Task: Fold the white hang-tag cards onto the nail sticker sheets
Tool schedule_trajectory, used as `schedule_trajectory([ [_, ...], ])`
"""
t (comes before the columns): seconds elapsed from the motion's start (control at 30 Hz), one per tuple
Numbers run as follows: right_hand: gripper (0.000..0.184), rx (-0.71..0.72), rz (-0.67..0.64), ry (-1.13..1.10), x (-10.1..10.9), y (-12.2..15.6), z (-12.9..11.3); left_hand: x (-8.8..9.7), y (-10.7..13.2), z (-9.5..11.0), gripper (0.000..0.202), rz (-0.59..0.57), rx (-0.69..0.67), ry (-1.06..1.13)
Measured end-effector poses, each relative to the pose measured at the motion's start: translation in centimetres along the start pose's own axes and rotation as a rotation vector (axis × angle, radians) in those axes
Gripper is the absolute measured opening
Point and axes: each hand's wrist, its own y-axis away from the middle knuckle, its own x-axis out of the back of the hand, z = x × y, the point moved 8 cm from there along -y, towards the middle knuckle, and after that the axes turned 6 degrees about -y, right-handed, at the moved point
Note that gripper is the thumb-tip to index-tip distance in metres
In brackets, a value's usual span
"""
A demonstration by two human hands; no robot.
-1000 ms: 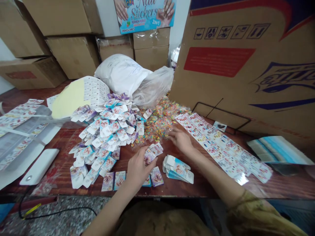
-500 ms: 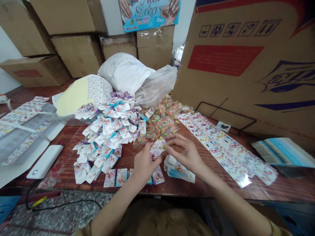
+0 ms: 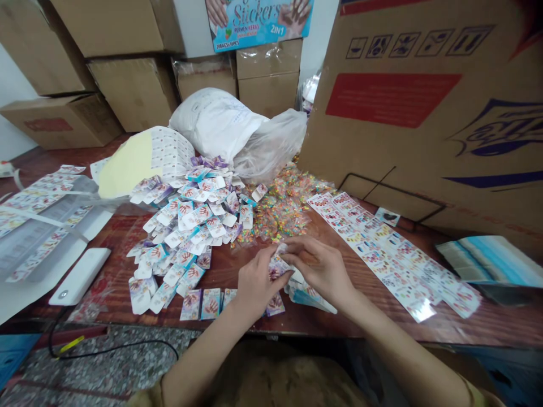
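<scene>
A small printed card box (image 3: 276, 264) with a picture of a hand is pinched upright in my left hand (image 3: 257, 282), its lower part hidden by the thumb. My right hand (image 3: 324, 268) closes thumb and fingers at the box's upper end; whether they also hold something small is hidden. Below my hands, a row of similar boxes (image 3: 211, 303) lies along the table's front edge, partly covered by my left forearm. Under my right hand sits a stack of flattened boxes (image 3: 311, 298). To the left spreads a big pile of white, blue and purple boxes (image 3: 190, 220).
Clear sachets of colourful candy (image 3: 280, 206) lie behind my hands, before a white sack (image 3: 216, 121). Sticker strips (image 3: 373, 249) run along the right, near a large carton (image 3: 419, 130). A white power bank (image 3: 80, 277) with a cable rests at left.
My right fingers have moved in and curled over the top of the box, where they were more spread before. The box has turned more upright, and both hands shifted slightly right.
</scene>
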Motion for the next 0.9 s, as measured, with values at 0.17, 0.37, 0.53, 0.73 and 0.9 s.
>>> schedule_trajectory([
  [0.17,0.02,0.08,-0.097,-0.025,-0.6,0.1,-0.8,0.1,0.0,-0.6,0.055,-0.029,0.054,0.233],
  [0.37,0.043,-0.196,-0.093,-0.29,-0.8,0.0,1.4,0.3,0.7,-0.8,0.045,0.039,0.012,0.395],
  [0.53,0.029,-0.126,-0.11,-0.148,-0.8,0.5,0.5,0.2,0.9,-0.6,0.034,0.059,-0.001,0.394],
  [0.73,0.024,-0.318,-0.075,-0.492,-0.5,0.1,1.7,0.2,0.5,-0.6,0.036,0.056,-0.02,0.426],
  [0.9,0.022,-0.355,-0.171,-0.592,-1.1,-0.6,1.6,0.3,0.2,0.0,0.037,0.039,-0.08,0.465],
])
